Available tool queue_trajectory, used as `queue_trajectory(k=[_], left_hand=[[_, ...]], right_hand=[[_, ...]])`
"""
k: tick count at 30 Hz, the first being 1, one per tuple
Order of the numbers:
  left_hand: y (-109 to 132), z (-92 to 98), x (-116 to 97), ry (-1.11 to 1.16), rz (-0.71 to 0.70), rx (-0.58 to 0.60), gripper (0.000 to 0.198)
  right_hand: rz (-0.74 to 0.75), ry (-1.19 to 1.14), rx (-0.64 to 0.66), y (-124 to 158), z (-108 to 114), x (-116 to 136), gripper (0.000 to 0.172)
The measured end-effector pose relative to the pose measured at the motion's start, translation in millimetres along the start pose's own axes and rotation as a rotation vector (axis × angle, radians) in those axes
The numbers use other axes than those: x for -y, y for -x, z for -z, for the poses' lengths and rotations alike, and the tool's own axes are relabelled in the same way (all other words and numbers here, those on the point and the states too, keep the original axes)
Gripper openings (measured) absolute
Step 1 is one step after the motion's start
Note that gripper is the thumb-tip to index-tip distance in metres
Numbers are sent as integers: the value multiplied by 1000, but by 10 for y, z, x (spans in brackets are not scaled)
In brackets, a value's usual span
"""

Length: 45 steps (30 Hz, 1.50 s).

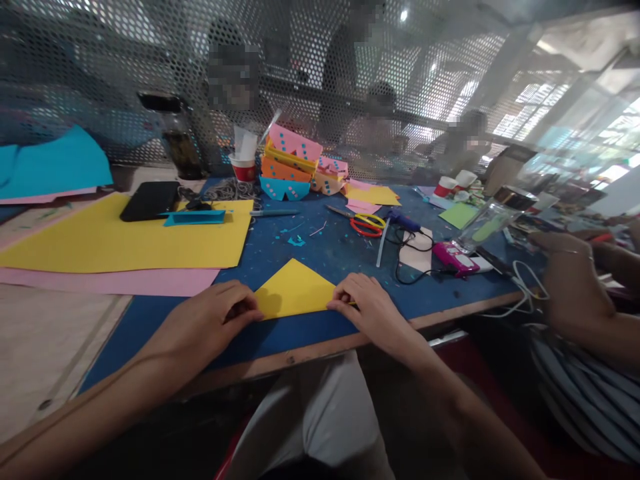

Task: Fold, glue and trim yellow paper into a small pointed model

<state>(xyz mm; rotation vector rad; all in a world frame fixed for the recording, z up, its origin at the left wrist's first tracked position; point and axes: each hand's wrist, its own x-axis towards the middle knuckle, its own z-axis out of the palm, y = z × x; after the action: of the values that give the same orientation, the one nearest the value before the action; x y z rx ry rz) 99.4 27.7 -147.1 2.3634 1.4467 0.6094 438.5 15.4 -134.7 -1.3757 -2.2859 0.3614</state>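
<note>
A yellow sheet of paper (295,290), folded into a triangle, lies on the blue tabletop (295,233) with its peak pointing away from me. My left hand (233,308) pinches its left corner between thumb and fingers. At the right corner, my right hand (361,300) grips the paper the same way. The folded edge runs between both hands, close to the table's front edge. Beyond the triangle are small blue paper scraps (296,241) and scissors (367,225) with red and yellow handles.
Large yellow sheets (210,250) lie left, bearing a black phone (151,201). Folded paper pieces (286,170) and a red paper cup (244,168) stand behind. A glue gun (404,220), its cord, a pink device (455,259) and a glass jar (493,217) sit right, near another person's arm (570,293).
</note>
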Motion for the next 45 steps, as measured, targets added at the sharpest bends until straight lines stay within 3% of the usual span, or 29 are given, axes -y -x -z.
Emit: queue_trajectory(k=[12,23,38,45], left_hand=[[18,33,-13,79,172,38,47],[48,-8,149,90,136,30,38],[88,-10,185,107,123,-36,58],[106,-35,239,111,138,-36,56]], right_hand=[[-102,-47,-2,36,46,-44,18],[-185,-9,-71,94,-1,-58,24],[-186,-4,-89,121,19,-105,23],[-166,-15,-95,133,32,-152,22]])
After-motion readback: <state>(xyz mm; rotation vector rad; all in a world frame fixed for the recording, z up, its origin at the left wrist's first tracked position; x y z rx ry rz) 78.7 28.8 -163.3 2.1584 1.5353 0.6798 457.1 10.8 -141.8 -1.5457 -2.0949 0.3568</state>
